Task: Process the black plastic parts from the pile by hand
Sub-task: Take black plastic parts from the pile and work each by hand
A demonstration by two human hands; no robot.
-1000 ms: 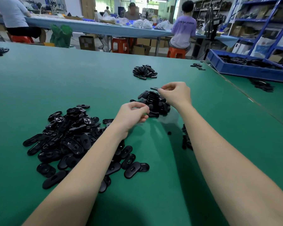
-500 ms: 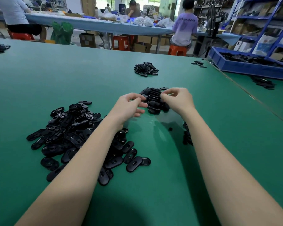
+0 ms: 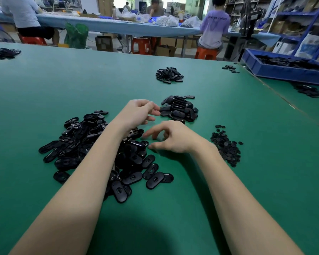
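A big loose pile of black oval plastic parts (image 3: 85,144) lies on the green table (image 3: 44,85), left of centre. A smaller, partly stacked pile of the same parts (image 3: 180,109) sits just beyond my hands. My left hand (image 3: 138,113) hovers between the two piles with relaxed fingers and holds nothing. My right hand (image 3: 171,137) is low over the right edge of the big pile, fingers spread and loosely curled, fingertips near a part, nothing gripped. A heap of small black bits (image 3: 226,146) lies to the right of my right wrist.
Another small pile of parts (image 3: 169,75) lies farther back, and a few loose ones (image 3: 230,69) near the far right edge. A blue bin (image 3: 284,70) holding black parts stands at the back right. People sit at a blue table behind.
Both hands left the stacked pile and came back toward me. My right hand dropped to the right edge of the big pile; my left drew back from the stack and opened.
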